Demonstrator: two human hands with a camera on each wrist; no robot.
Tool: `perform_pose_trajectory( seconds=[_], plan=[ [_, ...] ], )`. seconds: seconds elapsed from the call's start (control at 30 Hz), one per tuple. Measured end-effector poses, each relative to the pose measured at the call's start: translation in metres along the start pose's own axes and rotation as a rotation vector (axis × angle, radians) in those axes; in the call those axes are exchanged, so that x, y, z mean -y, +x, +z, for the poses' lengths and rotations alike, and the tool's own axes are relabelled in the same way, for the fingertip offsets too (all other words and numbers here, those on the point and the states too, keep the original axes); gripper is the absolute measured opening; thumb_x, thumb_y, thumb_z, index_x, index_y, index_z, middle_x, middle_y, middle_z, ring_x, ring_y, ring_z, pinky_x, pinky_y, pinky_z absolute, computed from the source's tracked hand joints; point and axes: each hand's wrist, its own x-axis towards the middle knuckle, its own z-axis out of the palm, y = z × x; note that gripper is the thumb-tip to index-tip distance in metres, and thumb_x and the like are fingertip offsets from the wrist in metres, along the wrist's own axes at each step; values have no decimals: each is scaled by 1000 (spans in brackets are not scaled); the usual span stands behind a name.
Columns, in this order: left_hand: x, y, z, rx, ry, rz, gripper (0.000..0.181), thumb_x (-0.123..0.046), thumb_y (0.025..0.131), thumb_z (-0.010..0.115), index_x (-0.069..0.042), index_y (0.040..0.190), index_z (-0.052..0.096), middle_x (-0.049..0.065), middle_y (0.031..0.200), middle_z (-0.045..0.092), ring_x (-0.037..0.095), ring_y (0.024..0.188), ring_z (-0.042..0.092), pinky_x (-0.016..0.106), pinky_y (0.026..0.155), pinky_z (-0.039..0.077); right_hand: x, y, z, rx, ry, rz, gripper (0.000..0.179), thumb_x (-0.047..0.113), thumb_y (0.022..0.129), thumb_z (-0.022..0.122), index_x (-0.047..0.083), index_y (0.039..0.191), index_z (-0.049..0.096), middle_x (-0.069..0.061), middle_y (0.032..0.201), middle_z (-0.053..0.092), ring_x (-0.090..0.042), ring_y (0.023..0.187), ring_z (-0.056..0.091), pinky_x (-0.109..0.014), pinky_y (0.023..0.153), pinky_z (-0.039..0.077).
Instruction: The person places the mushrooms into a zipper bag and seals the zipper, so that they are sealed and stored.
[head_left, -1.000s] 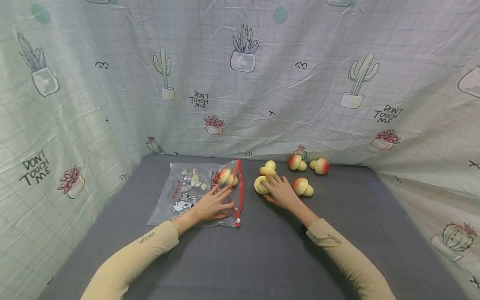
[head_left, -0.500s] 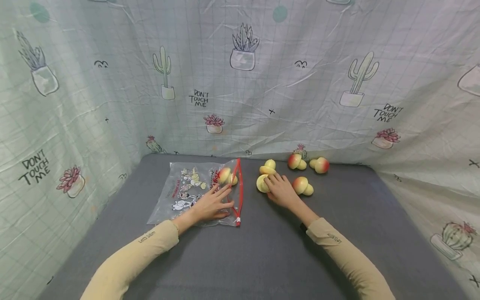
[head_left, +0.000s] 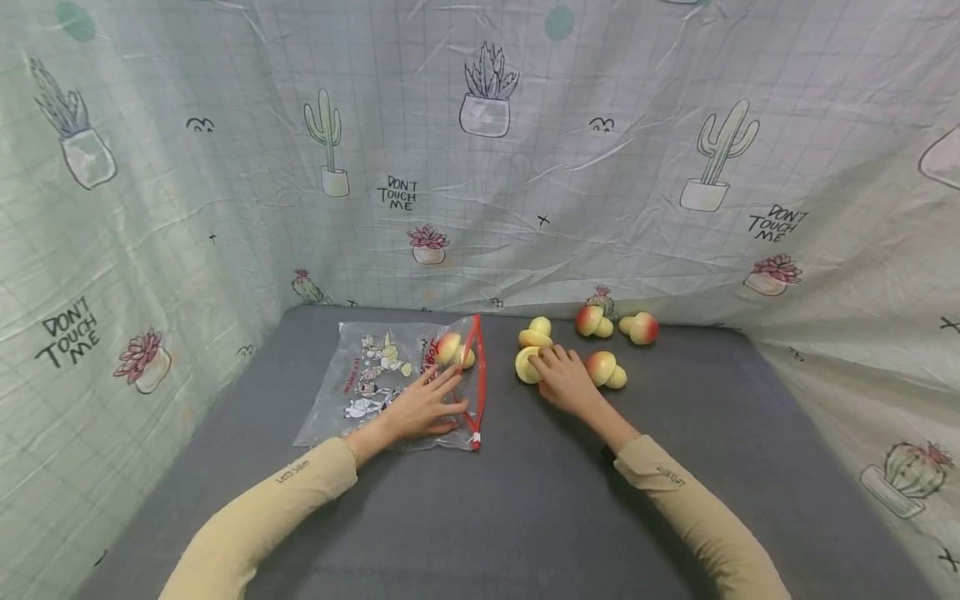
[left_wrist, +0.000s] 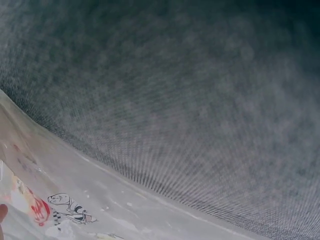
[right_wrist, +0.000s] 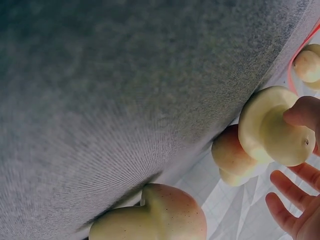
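Observation:
My left hand [head_left: 423, 408] rests on a clear plastic bag [head_left: 341, 408] with a red zip edge, fingers spread and fairly straight. A red-and-yellow toy mushroom [head_left: 450, 350] lies inside near the bag's mouth. In the left wrist view, the printed bag [left_wrist: 110, 200] shows with only a sliver of hand at the edge. My right hand [head_left: 566, 382] pinches a yellow toy mushroom [head_left: 528, 367] just right of the bag. In the right wrist view, the thumb [right_wrist: 302, 112] lies on this mushroom's stem [right_wrist: 285, 137], with some fingers partly hidden behind it.
Another toy mushroom [head_left: 536, 333] stands just behind the pinched one. To the right of my right hand lies a red-capped mushroom [head_left: 604, 370]. Two more, one mushroom [head_left: 592, 322] and another mushroom [head_left: 640, 328], lie by the patterned curtain [head_left: 547, 250] at the grey table's [head_left: 495, 517] back.
The yellow mushroom under my right hand has shifted slightly right and turned. My right fingers have drawn back to its right side. My left hand and the bag have stayed put.

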Motion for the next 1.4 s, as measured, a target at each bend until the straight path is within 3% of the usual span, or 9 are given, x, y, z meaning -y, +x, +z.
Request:
perform_pose_trajectory(
  seconds=[0.27,0.67,1.4],
  plan=[
    [2,2,-1,0,15,-2,35,-52,76,58,-31,104,56,12,121,55,32,122,44,53,95,37,-1,0,-3,2,10,9,37,17,69,67,11,102,52,-7,94,52,-25,82,48,-36,61,38],
    [4,3,-1,-6,17,11,36,-53,77,57,-29,103,54,11,117,55,31,118,47,51,93,40,11,8,-9,-37,141,1,40,17,71,67,9,108,56,-7,102,58,-25,89,51,-38,64,42],
    [9,3,-3,-35,28,33,41,-54,74,59,-26,105,54,10,115,55,30,114,50,50,89,43,24,15,-7,-54,140,-31,40,23,74,67,10,110,56,-5,105,59,-21,90,52,-35,66,41]
  ],
)
